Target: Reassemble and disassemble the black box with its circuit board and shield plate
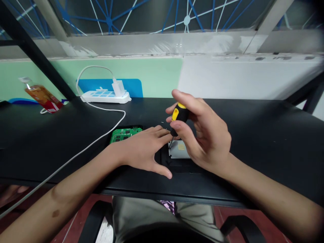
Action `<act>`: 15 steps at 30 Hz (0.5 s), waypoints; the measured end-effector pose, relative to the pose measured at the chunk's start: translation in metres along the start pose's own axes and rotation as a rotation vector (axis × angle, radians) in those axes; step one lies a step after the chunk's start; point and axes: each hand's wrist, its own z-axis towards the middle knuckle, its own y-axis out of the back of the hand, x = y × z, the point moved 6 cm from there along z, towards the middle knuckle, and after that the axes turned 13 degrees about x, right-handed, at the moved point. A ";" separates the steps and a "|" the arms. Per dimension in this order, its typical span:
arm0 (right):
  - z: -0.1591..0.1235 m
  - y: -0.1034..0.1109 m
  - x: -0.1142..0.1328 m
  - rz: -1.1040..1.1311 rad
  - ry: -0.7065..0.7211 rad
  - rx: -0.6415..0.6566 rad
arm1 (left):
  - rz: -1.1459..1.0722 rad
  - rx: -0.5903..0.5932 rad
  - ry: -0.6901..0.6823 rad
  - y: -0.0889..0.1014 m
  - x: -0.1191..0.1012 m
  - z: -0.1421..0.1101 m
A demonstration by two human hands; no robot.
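Long black table (253, 128): it goes right across, and its left end is cut off by the edge.
Left hand (143, 148): flat and bare, palm down, fingers stretched out, thumb spread wide. It reaches over part of the green circuit board with dark chips (121, 134). Its fingertips are partly hidden near the screwdriver, so I cannot tell if they pinch anything.
Right hand (207, 128): curled round the short, fat screwdriver with a black and yellow handle (180, 114). The thumb is in front and some fingers are partly hidden behind.
White power strip with blue parts (105, 98): by the wall at the back. A white box-shaped charger (117, 88) is plugged in near its right end.
Clear plastic bottle with brown drink and a red label (44, 97): far left. It looks tilted, but I cannot tell if it really leans.
Green board: in a dark case, left of the screwdriver. The left hand hides its lower right part.
Flat silver metal plate with a tan square (177, 152): under the right hand, which hides its right side.
Screwdriver: points down at the plate's left edge. Its tip is too small to see well.
Tiny pale bit (162, 122): behind the left fingers, too small to name.
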 end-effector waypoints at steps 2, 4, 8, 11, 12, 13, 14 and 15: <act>-0.001 -0.002 -0.002 0.022 -0.021 0.017 | -0.003 -0.004 -0.001 0.000 0.000 0.000; -0.002 -0.003 -0.002 0.041 -0.036 0.035 | -0.006 -0.011 -0.011 -0.001 0.000 0.000; 0.000 -0.003 -0.001 0.097 -0.066 0.097 | -0.018 -0.018 -0.042 -0.001 0.000 -0.001; 0.002 -0.003 0.000 0.155 -0.065 0.150 | -0.020 -0.021 -0.048 -0.002 0.000 -0.001; 0.002 -0.004 0.001 0.180 -0.062 0.166 | -0.017 -0.027 -0.046 -0.001 0.001 -0.001; 0.002 -0.005 0.001 0.208 -0.056 0.175 | -0.012 -0.035 -0.044 -0.001 0.001 -0.001; 0.001 -0.005 0.000 0.235 -0.050 0.179 | -0.007 -0.042 -0.040 0.000 0.001 -0.001; 0.001 -0.006 0.000 0.262 -0.046 0.176 | -0.002 -0.045 -0.035 0.000 0.000 -0.001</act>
